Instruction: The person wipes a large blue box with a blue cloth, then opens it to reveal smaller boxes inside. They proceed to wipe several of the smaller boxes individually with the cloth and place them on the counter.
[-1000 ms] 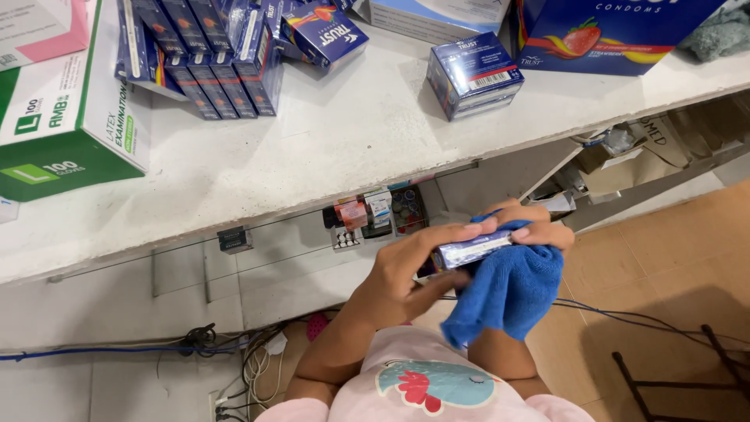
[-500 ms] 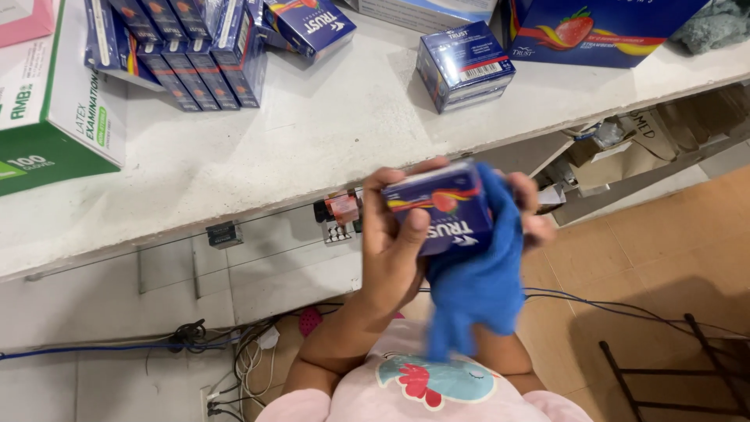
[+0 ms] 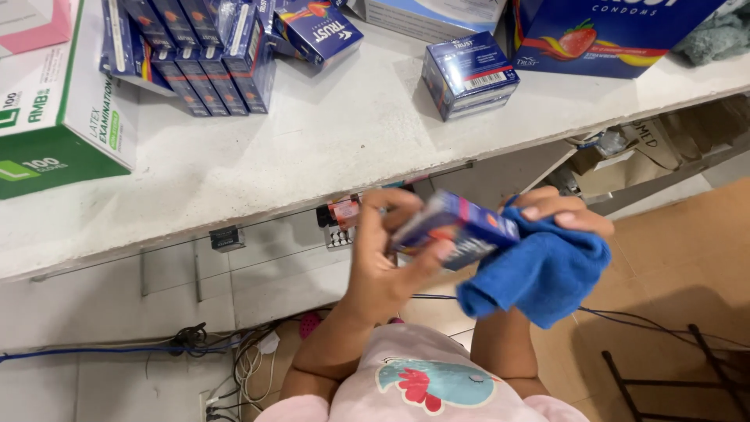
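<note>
nearest the camera is a pink shirt (image 3: 422, 383) with a teal and red animal print, and both bare forearms rise from it. the left hand (image 3: 383, 262) holds a small blue box (image 3: 457, 230) in the air below the counter edge, thumb curled over the near top corner and the other fingers wrapped beneath, one fingertip pressing its lower face. the box is tilted and motion-blurred, with a red and yellow mark on its face. the right hand (image 3: 558, 219) lies on top of a blue cloth (image 3: 543, 273), fingers pressed together and laid flat over the cloth, which is bunched against the right end of the box and hangs down below the hand.

behind the hands, under the counter, a glass-fronted shelf shows small packets (image 3: 344, 215), and cables (image 3: 203, 344) trail along the floor at the left. a dark metal frame (image 3: 672, 375) stands on the tan floor tiles at the right.

farther off, the white counter (image 3: 312, 148) carries a green and white carton (image 3: 58, 109) at the left, a row of blue boxes (image 3: 203, 55) standing side by side, one more blue box (image 3: 316, 27) lying tilted behind them, a wrapped stack of blue boxes (image 3: 469, 74) on its own, and a large blue carton (image 3: 617, 31) with a strawberry picture at the far right
</note>
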